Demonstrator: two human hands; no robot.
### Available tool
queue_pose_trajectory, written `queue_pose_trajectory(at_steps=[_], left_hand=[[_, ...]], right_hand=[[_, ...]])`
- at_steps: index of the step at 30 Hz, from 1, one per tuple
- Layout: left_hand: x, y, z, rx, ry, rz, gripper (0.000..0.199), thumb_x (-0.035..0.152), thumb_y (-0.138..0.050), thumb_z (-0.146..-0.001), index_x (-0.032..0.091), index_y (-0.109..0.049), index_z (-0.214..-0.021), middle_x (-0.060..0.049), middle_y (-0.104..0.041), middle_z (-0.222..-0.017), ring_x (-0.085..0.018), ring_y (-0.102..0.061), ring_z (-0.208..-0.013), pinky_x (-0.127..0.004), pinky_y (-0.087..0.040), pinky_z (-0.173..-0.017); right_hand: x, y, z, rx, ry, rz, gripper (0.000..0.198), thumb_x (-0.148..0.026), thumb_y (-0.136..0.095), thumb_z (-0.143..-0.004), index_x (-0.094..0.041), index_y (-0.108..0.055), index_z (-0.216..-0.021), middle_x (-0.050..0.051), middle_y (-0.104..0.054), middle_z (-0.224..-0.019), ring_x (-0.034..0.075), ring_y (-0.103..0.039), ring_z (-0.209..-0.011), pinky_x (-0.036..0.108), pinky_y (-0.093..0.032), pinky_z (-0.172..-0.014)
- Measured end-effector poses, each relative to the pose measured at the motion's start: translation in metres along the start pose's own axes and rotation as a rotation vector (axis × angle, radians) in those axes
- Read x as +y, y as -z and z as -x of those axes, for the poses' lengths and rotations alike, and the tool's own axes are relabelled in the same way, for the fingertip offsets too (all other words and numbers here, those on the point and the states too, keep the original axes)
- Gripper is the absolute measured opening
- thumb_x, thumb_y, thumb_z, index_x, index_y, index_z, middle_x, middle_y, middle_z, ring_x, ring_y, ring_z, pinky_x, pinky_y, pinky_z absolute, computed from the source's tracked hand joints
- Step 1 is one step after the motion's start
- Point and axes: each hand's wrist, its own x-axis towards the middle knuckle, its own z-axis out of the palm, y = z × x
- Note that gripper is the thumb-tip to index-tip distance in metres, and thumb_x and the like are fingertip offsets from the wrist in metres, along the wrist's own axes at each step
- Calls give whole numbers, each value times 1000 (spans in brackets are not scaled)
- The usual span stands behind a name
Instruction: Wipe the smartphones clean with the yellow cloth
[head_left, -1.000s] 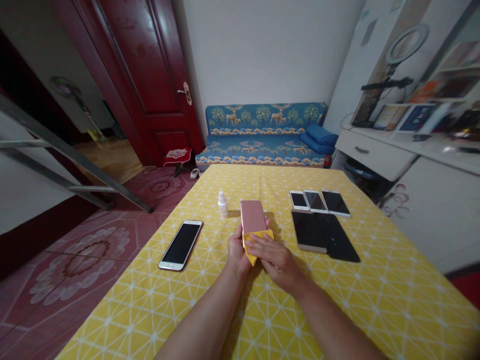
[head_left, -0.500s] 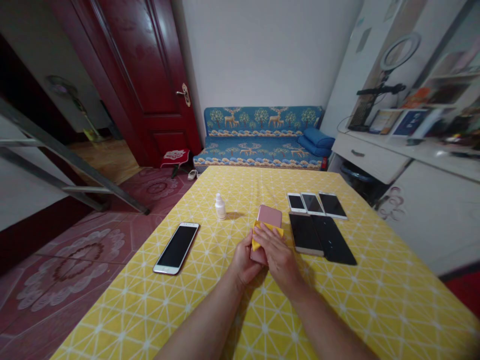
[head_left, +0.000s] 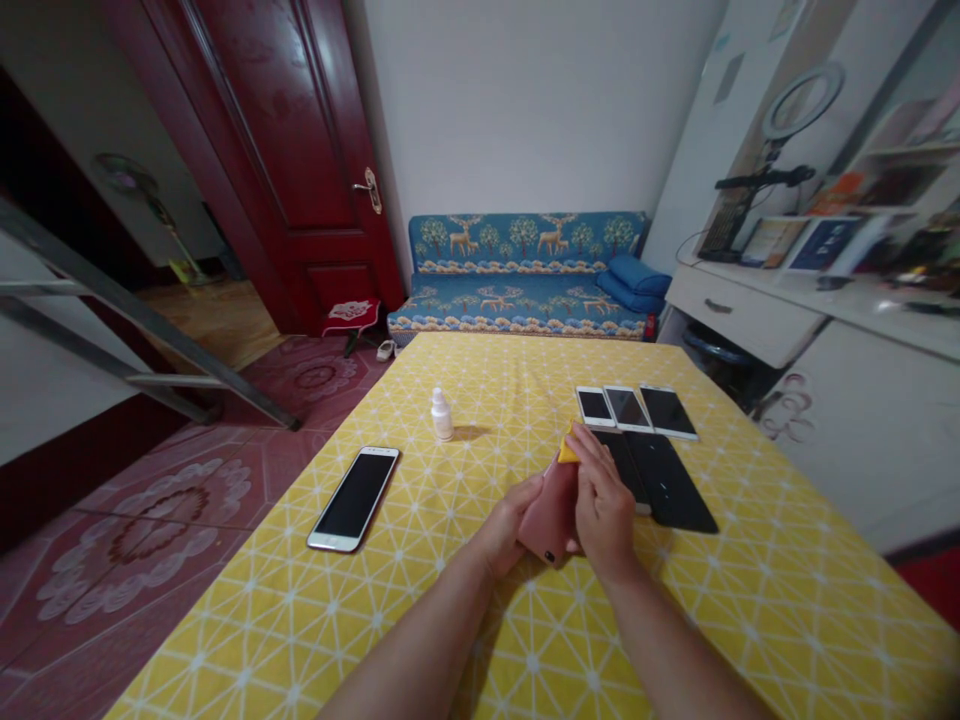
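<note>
A pink smartphone [head_left: 550, 512] is held tilted over the table, its back with the camera facing me. My left hand [head_left: 508, 527] is closed around its left edge. My right hand [head_left: 604, 500] presses a yellow cloth [head_left: 568, 450] against the phone's far right corner; most of the cloth is hidden under the fingers. To the left of the hands stands a small white bottle [head_left: 442, 416]. A white-framed phone with a dark screen [head_left: 355, 498] lies further left. Beyond my right hand rests a dark phone [head_left: 626, 462], partly covered by that hand.
A black slab [head_left: 672, 483] lies at the right, below several phones in a row, one of them a white phone [head_left: 628, 408]. A yellow patterned cloth covers the table [head_left: 315, 630]. Behind stand a blue sofa [head_left: 495, 290] and, at right, a white cabinet [head_left: 862, 420].
The pink phone has been tilted up and turned, so its camera end now points toward me. My right hand and the yellow cloth have moved right, from the phone's middle to its far corner.
</note>
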Motion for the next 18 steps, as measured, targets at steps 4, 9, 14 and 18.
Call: queue_pose_trajectory(at_steps=[4, 9, 14, 18], left_hand=[[-1, -2, 3, -72, -10, -23, 44, 42, -63, -83, 12, -65, -115, -15, -69, -104, -21, -65, -81, -26, -48, -62], [0, -3, 6, -131, 40, -3, 46, 41, -61, -84, 11, -62, -119, -15, -69, -96, -23, -66, -77, -30, -51, -59], [3, 4, 4, -137, 64, 88, 55, 43, -53, -87, 3, -56, -125, -25, -68, -107, -31, -68, -92, -33, -54, -62], [8, 9, 3, -132, 28, 120, 58, 43, -46, -91, 3, -50, -132, -26, -65, -117, -35, -67, -99, -41, -56, -69]], right_hand=[[-2, 6, -3, 16, 71, -27, 45, -10, -35, -96, -28, -60, -128, 7, -58, -136, 24, -49, -131, 54, -40, -109], [-1, 13, -4, 17, 19, -65, 43, -11, -35, -95, -27, -64, -123, 7, -62, -130, 23, -55, -125, 48, -46, -105], [5, 14, -4, 78, -136, -124, 39, -15, -40, -94, -24, -66, -120, 7, -66, -125, 22, -60, -117, 43, -48, -102], [8, 12, -2, 116, -202, -151, 35, -17, -42, -93, -22, -70, -114, 8, -68, -121, 22, -62, -115, 44, -47, -104]])
